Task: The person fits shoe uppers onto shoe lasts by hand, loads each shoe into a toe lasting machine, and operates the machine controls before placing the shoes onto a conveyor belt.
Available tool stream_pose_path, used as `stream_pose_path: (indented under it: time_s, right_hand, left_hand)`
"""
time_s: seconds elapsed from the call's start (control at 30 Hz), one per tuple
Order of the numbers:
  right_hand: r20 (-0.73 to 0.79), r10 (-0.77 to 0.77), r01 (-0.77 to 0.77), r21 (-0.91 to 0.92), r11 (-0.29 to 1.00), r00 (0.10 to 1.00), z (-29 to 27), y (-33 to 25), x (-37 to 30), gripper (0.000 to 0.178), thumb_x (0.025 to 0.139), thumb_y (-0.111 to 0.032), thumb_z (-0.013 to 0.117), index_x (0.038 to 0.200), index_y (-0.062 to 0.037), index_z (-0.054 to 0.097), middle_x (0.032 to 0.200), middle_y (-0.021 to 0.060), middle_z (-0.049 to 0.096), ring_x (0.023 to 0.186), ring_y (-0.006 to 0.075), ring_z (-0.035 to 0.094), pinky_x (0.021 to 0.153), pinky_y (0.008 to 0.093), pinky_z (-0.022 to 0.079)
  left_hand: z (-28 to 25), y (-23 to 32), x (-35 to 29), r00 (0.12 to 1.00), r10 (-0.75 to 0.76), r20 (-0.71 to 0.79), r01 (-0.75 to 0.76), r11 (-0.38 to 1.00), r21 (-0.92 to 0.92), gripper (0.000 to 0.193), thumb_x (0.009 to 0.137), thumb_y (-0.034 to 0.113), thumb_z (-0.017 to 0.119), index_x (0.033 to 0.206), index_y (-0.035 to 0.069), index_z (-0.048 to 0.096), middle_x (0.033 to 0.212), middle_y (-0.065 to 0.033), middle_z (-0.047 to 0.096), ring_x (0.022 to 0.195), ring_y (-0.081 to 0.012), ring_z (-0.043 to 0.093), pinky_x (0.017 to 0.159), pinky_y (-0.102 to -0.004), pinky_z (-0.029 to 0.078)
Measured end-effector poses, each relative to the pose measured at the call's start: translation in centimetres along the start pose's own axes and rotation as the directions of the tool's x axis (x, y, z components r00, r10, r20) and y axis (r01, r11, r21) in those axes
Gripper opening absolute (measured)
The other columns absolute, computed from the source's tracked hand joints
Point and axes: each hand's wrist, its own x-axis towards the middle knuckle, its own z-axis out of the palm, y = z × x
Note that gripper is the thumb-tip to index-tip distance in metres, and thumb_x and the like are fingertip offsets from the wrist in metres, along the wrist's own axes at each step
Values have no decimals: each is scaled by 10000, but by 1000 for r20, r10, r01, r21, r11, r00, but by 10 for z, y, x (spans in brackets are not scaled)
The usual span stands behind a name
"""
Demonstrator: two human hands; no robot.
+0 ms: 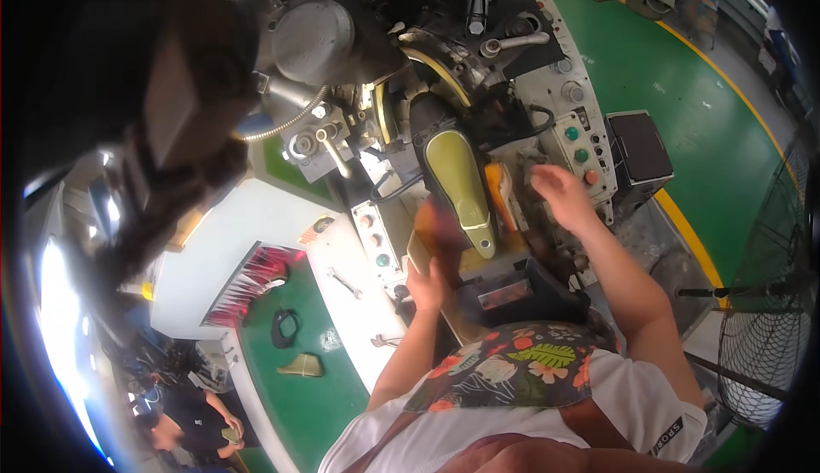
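A shoe last (457, 178) with a yellow-green sole face turned up sits in the middle of a shoe-making machine, with a dark upper (431, 114) around its toe end. To the left of its narrow end, my left hand (425, 288) is closed on a flat, pale yellowish piece (418, 254); motion blur hides its exact kind. My right hand (564, 197) hovers right of the last with nothing in it, fingers loosely apart, close to a panel of coloured buttons (585, 155). Between the last and my right hand is an orange and white part (498, 191).
Metal clamp arms (440, 67) and a round cylinder (313, 40) rise at the far side. A second button panel (374, 238) and a wrench (344, 283) lie left. A black box (641, 146) and wire-mesh fan guard (764, 345) stand right. Another person (192, 422) works lower left.
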Motion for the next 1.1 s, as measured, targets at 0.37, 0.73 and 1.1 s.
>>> stream_pose_path:
  time_s: [0.37,0.73,1.1]
  right_hand:
    - [-194,-58,99,208,973,979,25,-55,-63,210,1011,-271,622,914,-90,578,769,-37,527,707,74,531,657,230,435]
    - [-212,-344,285,-266,921,915,54,-81,-70,145,938,-123,694,997,-25,606,905,31,653,837,119,630,781,270,509]
    - [-225,-553,418,-449,790,802,57,-79,-76,117,894,-108,704,932,-43,614,838,73,637,739,186,645,672,319,514]
  left_hand:
    - [4,-12,2,999,23,-41,-23,1000,5,361,915,262,684,1176,23,611,1009,-282,687,973,-480,653,829,-505,518]
    - [-7,12,15,1000,11,-18,-12,998,-66,418,900,216,698,1258,22,602,1075,-263,689,1009,-458,654,878,-471,517]
    - [2,-9,13,997,66,-31,-70,983,-170,473,883,186,713,1307,13,592,1160,-221,682,1081,-366,653,944,-425,495]
